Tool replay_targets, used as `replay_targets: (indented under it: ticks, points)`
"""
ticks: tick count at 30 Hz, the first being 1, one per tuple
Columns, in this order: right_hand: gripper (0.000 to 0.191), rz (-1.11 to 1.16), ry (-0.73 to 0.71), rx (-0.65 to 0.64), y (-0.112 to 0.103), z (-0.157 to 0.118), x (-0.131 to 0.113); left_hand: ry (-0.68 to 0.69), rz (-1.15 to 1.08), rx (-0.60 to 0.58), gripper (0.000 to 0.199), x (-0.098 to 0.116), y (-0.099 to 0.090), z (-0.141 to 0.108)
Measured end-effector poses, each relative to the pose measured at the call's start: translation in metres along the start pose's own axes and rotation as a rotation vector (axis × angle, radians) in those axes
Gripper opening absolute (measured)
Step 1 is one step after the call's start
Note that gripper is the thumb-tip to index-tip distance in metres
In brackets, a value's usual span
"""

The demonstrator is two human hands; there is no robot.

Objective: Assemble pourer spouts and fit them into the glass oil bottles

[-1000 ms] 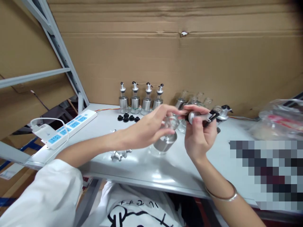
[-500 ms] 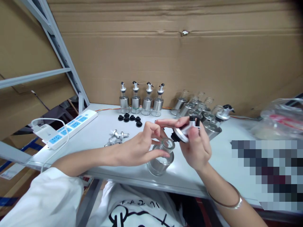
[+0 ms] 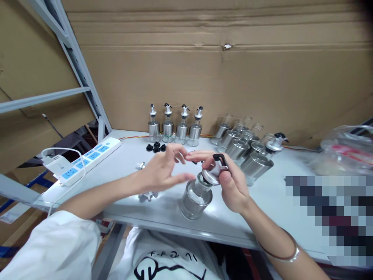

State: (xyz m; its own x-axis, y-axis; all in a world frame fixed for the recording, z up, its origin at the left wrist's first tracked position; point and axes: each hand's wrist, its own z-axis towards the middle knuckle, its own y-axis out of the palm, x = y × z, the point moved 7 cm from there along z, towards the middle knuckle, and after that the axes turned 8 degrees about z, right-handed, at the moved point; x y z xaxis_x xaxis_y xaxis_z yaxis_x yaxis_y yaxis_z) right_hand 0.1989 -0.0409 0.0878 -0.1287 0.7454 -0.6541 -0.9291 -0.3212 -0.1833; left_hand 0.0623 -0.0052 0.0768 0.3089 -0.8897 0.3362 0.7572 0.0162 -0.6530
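A glass bottle with a steel sleeve [image 3: 194, 204] stands at the table's front, slightly tilted in view. On its mouth sits a silver pour spout [image 3: 211, 174] with a black flip cap. My right hand [image 3: 233, 184] grips this spout from the right, thumb in front. My left hand [image 3: 163, 167] is off the bottle, just left of its neck, with fingers apart and nothing in them. Silver spout parts [image 3: 148, 195] lie on the table under and behind the left hand. Black rubber stoppers [image 3: 156, 146] lie farther back, partly hidden by that hand.
Several spouted bottles [image 3: 182, 130] stand in a row along the cardboard wall [image 3: 186, 77]. Several unspouted bottles [image 3: 237, 146] and one spouted bottle [image 3: 258, 163] are at the back right. A power strip [image 3: 90, 159] lies left; a plastic bag [image 3: 346, 149] sits far right.
My right hand has brought the spout down and left onto the bottle's mouth. My left hand has let go of the bottle neck and moved left and up, fingers spreading.
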Motion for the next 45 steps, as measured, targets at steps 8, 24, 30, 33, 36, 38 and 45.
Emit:
replay_targets:
  ticks: [8,24,30,33,36,38,45]
  points:
    - [0.030,-0.050,-0.022,-0.048,0.002,-0.001,0.005,-0.587,0.178,-0.408,0.021,-0.170,-0.026,0.016]
    - [0.028,-0.071,-0.014,-0.026,0.000,-0.003,0.011,-0.614,-0.062,-0.754,0.065,-0.231,0.006,0.020]
    - [0.029,-0.080,-0.035,-0.017,0.001,-0.002,0.009,-0.490,0.087,-0.761,0.051,-0.186,0.023,0.049]
    - [0.030,-0.094,-0.026,-0.007,0.001,-0.002,0.009,-0.380,0.071,-0.831,0.053,-0.160,0.057,0.072]
    - [0.032,-0.106,-0.026,-0.002,0.001,-0.002,0.008,-0.389,0.107,-0.859,0.059,-0.158,0.085,0.087]
    - [0.032,-0.108,-0.032,0.000,0.001,-0.003,0.008,-0.406,0.130,-0.867,0.061,-0.162,0.096,0.091]
    - [0.031,-0.104,-0.022,0.001,0.001,-0.003,0.009,-0.392,0.191,-0.856,0.057,-0.146,0.080,0.085]
